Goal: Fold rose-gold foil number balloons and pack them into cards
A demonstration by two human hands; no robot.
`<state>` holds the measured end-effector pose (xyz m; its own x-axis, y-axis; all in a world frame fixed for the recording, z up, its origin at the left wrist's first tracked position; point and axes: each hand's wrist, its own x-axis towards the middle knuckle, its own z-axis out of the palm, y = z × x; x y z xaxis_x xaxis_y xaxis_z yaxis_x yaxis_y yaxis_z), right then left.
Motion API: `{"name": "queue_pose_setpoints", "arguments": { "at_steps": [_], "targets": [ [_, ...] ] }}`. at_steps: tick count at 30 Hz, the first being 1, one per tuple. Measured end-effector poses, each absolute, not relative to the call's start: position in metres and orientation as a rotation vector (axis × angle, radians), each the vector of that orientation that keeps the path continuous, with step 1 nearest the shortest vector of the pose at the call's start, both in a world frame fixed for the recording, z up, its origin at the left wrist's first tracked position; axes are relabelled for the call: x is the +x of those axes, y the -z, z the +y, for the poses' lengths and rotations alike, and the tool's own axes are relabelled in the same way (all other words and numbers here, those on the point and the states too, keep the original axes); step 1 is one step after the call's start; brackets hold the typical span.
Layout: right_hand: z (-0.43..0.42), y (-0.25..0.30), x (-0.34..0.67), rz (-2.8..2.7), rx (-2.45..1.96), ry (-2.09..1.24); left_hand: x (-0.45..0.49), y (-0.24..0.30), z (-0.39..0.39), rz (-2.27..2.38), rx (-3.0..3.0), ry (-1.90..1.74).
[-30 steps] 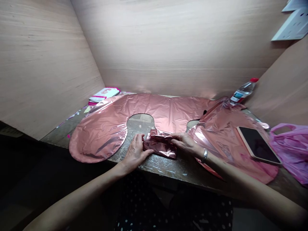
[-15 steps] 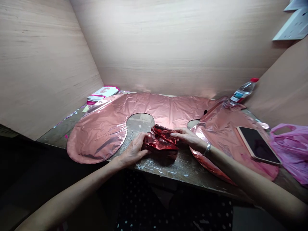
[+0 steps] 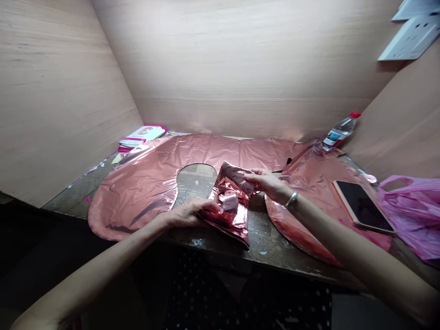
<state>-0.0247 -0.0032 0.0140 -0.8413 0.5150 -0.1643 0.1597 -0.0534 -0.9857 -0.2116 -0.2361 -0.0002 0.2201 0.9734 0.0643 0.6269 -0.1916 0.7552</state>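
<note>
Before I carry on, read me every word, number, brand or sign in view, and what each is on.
"3", or a figure much like it: pink, on the stack of cards; the smaller print there is too small to read.
Bottle label: too small and blurred to read.
Folded foil and large foil sheet: no text I can make out.
Phone: dark screen, nothing readable.

Packet (image 3: pixel 225 224): metallic film, high gloss, sharply creased. Sheet (image 3: pixel 213 149): similar film, glossy, rippled. Panel (image 3: pixel 223 68): wood-grained, matt. Surface (image 3: pixel 271 245): worn — scuffed, faintly shiny. Bottle (image 3: pixel 344 126): clear, smooth plastic. Bag (image 3: pixel 409 213): thin plastic — crinkled. Bangle (image 3: pixel 292 198): polished metal.
</note>
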Motion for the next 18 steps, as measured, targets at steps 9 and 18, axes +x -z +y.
{"name": "queue_pose_setpoints", "arguments": {
  "at_steps": [9, 18],
  "targets": [
    [0.048, 0.002, -0.074, -2.317, -0.954, -1.475, -0.206, -0.006, -0.235, 1.398, 2.073, -0.726],
    [0.023, 0.012, -0.058, -2.49, -0.871, -0.624, -0.199, -0.006, -0.233, 1.627, 1.919, -0.767]
  ]
}}
